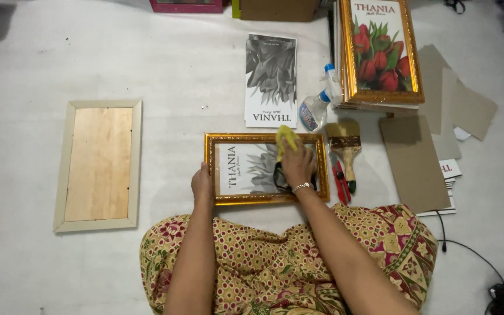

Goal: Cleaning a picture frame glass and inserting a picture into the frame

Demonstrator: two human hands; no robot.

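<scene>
A gold ornate picture frame (263,199) lies on the white floor in front of my knees, with a grey flower print under its glass. My left hand (202,183) grips the frame's left edge. My right hand (297,163) presses a yellow cloth (286,137) onto the glass near the frame's upper right part. A bracelet sits on my right wrist.
A pale wooden frame back (99,165) lies at the left. A stack of grey flower prints (271,80), a spray bottle (313,111), a paintbrush (344,146) and a red tool (340,182) lie beyond and right. Gold frames with red tulips (380,52) and cardboard sheets (415,163) are at the right.
</scene>
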